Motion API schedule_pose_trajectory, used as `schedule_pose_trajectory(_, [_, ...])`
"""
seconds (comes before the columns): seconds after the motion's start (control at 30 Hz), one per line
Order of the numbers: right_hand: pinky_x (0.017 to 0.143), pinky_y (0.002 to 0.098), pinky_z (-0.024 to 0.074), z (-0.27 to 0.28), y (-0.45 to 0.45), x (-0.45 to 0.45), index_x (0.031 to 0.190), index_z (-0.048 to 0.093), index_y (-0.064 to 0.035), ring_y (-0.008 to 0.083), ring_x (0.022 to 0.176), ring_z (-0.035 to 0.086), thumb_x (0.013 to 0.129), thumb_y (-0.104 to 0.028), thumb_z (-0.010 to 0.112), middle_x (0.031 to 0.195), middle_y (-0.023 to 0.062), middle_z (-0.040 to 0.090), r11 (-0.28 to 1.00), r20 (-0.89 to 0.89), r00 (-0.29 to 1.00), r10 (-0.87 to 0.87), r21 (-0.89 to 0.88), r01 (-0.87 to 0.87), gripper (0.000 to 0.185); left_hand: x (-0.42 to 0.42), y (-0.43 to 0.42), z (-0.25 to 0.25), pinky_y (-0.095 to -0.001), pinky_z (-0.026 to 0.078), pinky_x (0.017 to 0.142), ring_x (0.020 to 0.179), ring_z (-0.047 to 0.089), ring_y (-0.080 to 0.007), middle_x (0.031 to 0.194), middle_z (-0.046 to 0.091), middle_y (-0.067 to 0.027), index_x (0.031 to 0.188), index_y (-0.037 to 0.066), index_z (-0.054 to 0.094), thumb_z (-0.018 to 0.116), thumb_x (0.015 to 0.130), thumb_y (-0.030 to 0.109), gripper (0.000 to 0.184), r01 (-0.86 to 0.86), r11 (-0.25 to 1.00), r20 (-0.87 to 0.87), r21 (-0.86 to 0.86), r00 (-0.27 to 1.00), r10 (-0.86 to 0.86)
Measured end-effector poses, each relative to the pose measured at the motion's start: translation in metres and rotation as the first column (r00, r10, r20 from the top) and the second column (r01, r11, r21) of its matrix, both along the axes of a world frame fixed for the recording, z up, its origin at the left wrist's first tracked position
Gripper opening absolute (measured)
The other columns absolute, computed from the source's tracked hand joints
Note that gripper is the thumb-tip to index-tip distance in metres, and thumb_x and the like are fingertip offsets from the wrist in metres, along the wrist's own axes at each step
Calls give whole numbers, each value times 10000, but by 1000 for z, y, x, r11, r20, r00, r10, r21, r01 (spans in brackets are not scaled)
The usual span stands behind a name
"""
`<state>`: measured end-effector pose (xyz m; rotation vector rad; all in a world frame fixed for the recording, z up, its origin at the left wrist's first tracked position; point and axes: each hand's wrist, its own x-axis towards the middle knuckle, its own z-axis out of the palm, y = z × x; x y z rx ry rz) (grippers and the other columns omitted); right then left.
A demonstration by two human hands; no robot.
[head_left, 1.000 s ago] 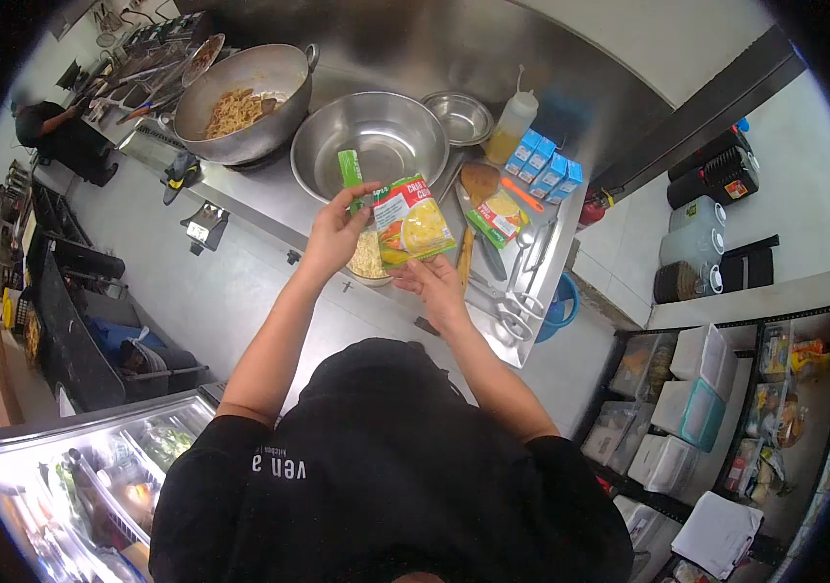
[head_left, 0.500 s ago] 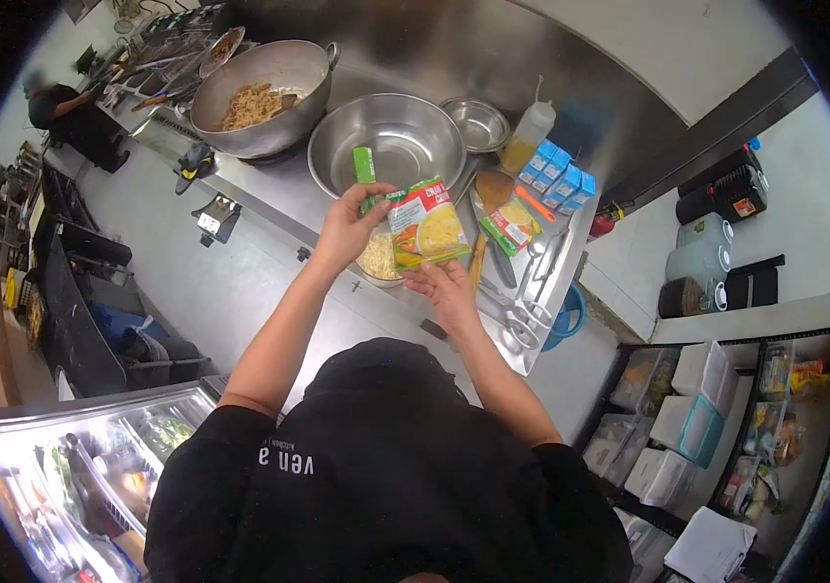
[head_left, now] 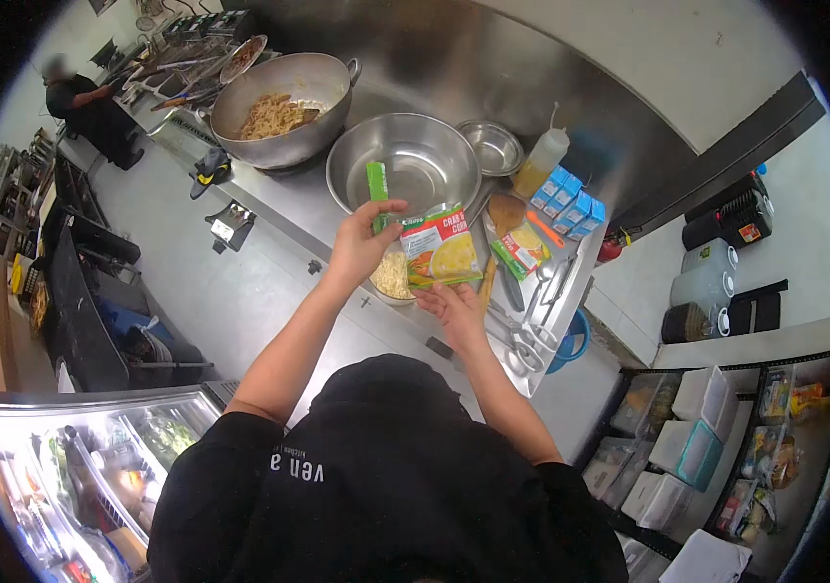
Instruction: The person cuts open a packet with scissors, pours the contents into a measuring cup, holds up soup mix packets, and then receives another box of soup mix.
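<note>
Soup packet (head_left: 442, 255) in both hands, held above the front of the metal counter (head_left: 290, 194), just in front of the large steel bowl (head_left: 454, 170); its printed front, with a red label and a picture of yellow soup, faces up. The left hand (head_left: 362, 251) pinches its upper left corner between thumb and fingers, and a green strip (head_left: 376, 185) sticks up beside those fingers; whether it is joined to the packet cannot be told. The right hand (head_left: 454, 313) pinches the bottom edge. Partly hidden under the packet and left hand is a tub of pale shredded food (head_left: 391, 276). To the right, a second packet (head_left: 524, 255) lies near a wooden spoon (head_left: 505, 212), with blue cartons (head_left: 585, 216) and a squeeze bottle (head_left: 543, 157) behind. A deep pan (head_left: 303, 151) of noodles (head_left: 274, 117) stands left of the bowl.
</note>
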<state>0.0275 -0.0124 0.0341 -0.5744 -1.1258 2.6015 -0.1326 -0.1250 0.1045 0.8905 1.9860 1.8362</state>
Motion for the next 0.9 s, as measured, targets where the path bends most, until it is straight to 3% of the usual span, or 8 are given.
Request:
schedule_pose_trajectory(0.1, [737,336,536,-1,-1,-1,1049,500,2,282,930,644,895,-95,552,1017,156,624,1000,-7,1000,-1,2,1,189,2,-1,5,-265,500,831,907,578,-112,1084,606,-73,1123,-24,576,568,838,-46,286,10,1000,79,5,997,-10])
schedule_pose_trajectory(0.37, [737,316,531,-4,-2,-2,1101,491,22,278,951,639,908,-92,527,1031,159,621,1000,9,1000,12,19,-12,227,3,-2,5,-272,485,857,956,573,-130,1099,602,-77,1121,-22,577,561,835,-54,289,26,1000,41,16,999,-27])
schedule_pose_trajectory(0.47, [752,354,529,-8,-2,-1,1106,491,34,290,964,633,899,-87,521,1054,162,614,999,22,1000,8,52,-9,242,2,-5,6,-274,459,878,1007,561,-145,1097,609,-87,1117,-7,587,564,827,-48,294,31,999,-18,-32,999,-32])
schedule_pose_trajectory(0.53, [779,411,524,-16,0,3,1122,493,39,299,980,621,877,-91,525,1080,161,605,999,-93,995,28,-16,-30,279,6,-4,6,-273,442,883,1038,551,-150,1090,615,-92,1111,5,597,567,821,-41,295,66,997,-51,-47,996,-68])
schedule_pose_trajectory(0.63, [804,464,515,-22,3,4,1144,493,38,299,989,608,857,-97,528,1102,158,594,1000,-123,992,10,-20,-12,319,6,-4,2,-261,452,856,1011,557,-140,1083,615,-92,1116,-1,592,563,827,-38,293,101,994,-58,-44,993,-103])
schedule_pose_trajectory(0.87, [818,459,518,-14,1,7,1183,466,28,275,999,599,868,-98,523,1140,140,573,998,-62,998,-21,-55,17,344,11,2,-2,-241,468,785,900,575,-111,1049,622,-68,1130,1,587,548,860,0,273,86,995,66,-42,994,-83])
schedule_pose_trajectory(0.9, [807,422,530,-15,0,7,1182,475,25,260,971,610,875,-95,526,1127,141,582,995,-93,995,-36,-96,27,334,12,3,0,-235,468,770,874,575,-101,1027,623,-62,1136,2,585,547,870,15,270,86,994,94,-61,992,-81])
